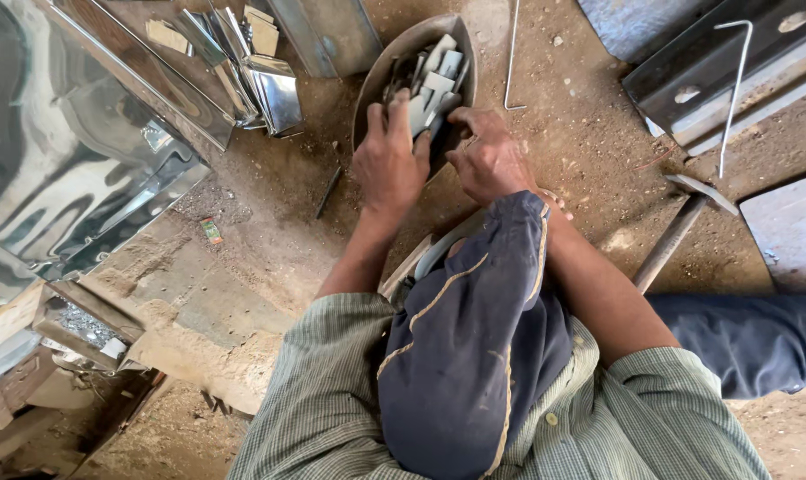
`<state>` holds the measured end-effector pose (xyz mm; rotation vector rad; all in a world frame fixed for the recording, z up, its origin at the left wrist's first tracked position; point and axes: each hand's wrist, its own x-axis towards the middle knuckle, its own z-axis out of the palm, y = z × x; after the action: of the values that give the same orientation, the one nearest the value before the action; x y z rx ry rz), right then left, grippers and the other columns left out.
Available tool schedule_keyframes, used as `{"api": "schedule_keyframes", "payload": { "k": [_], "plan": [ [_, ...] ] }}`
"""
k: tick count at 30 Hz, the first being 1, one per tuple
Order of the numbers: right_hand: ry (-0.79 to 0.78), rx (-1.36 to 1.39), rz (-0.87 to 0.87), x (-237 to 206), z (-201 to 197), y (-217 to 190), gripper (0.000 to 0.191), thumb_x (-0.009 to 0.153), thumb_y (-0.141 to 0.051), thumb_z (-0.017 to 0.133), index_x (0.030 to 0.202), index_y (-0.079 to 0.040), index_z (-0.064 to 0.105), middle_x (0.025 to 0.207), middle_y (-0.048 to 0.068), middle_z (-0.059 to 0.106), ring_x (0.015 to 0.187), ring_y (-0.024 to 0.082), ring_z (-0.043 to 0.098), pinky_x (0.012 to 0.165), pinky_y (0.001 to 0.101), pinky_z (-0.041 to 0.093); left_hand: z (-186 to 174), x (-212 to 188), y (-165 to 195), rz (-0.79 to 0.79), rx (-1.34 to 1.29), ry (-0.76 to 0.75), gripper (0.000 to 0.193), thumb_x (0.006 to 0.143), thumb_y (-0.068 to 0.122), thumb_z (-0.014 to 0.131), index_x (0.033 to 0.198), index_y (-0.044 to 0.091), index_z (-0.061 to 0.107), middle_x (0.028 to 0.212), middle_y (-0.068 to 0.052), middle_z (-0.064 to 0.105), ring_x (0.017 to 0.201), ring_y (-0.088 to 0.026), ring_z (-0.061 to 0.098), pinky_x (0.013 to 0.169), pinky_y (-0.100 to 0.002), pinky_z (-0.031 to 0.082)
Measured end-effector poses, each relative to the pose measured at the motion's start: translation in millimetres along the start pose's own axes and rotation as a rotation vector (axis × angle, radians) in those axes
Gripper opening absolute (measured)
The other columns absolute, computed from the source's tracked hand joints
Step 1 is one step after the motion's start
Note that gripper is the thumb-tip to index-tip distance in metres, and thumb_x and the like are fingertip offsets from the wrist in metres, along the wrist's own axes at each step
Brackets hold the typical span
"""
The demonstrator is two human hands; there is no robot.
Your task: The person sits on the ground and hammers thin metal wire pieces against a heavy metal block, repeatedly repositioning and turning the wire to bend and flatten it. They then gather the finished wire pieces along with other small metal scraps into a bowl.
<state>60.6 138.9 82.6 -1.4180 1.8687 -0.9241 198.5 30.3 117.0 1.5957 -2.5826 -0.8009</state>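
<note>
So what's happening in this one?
A person crouched on a dirt floor has both hands in a shallow oval bowl of small flat metal pieces. The left hand rests on the pile and the right hand reaches in beside it; whether either pinches a piece is unclear. Shiny sheet metal lies to the left, a hammer to the right.

The person wears a grey-green shirt with fine stripes, its sleeves rolled above the elbows so both forearms are bare down to the left hand and right hand. Below the hands, dark navy trousers cover a raised knee, dusty and worn, with a thin yellow seam line curving along the cloth
</note>
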Motion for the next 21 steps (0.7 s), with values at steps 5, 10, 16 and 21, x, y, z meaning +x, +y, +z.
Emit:
{"api": "schedule_keyframes", "payload": {
  "k": [5, 10, 16, 21],
  "plan": [
    [-0.176, 0.02, 0.19, 4.5, 1.1, 0.2, 0.03, 0.092, -0.018, 0.077, 0.111, 0.005, 0.069, 0.144, 0.024, 0.058, 0.119, 0.041, 0.065, 0.102, 0.0413, 0.052, -2.3, -13.0, -4.4, 0.05, -0.433, 0.181, 0.076, 0.08, 0.009, 0.08, 0.15, 0.004, 0.049, 0.129, -0.017, 0.065, 0.112, -0.034, 0.068, 0.098, -0.044, 0.056],
    [-0.284, 0.253, 0.411, 6.4, -1.2, -5.5, 0.063, 0.099, -0.033, 0.064, 0.147, 0.004, 0.05, 0.148, 0.025, 0.055, 0.12, 0.038, 0.067, 0.102, 0.043, 0.05, 7.9, -21.8, -23.2, -0.053, -0.087, -0.138, 0.075, 0.074, 0.021, 0.09, 0.138, 0.005, 0.054, 0.137, -0.02, 0.054, 0.127, -0.043, 0.054, 0.101, -0.055, 0.047],
    [-0.319, 0.013, 0.303, 3.3, 11.3, 0.7, 0.099, 0.094, -0.06, 0.071, 0.148, 0.016, 0.038, 0.131, 0.042, 0.056, 0.122, 0.047, 0.058, 0.1, 0.0475, 0.047, 40.4, -67.4, -14.7, 0.081, -0.36, -0.074, 0.098, 0.088, 0.018, 0.078, 0.163, -0.007, 0.019, 0.164, -0.028, 0.027, 0.153, -0.047, 0.034, 0.127, -0.054, 0.034],
    [-0.311, 0.163, 0.805, 13.4, 15.3, -3.7, 0.063, 0.095, -0.053, 0.065, 0.12, 0.005, 0.065, 0.089, 0.019, 0.073, 0.071, 0.037, 0.072, 0.062, 0.0489, 0.061, 36.7, -81.9, -8.1, 0.126, -0.528, -0.105, 0.079, 0.088, 0.017, 0.076, 0.153, -0.005, 0.037, 0.161, -0.029, 0.035, 0.149, -0.045, 0.039, 0.124, -0.049, 0.036]
  ]
}}
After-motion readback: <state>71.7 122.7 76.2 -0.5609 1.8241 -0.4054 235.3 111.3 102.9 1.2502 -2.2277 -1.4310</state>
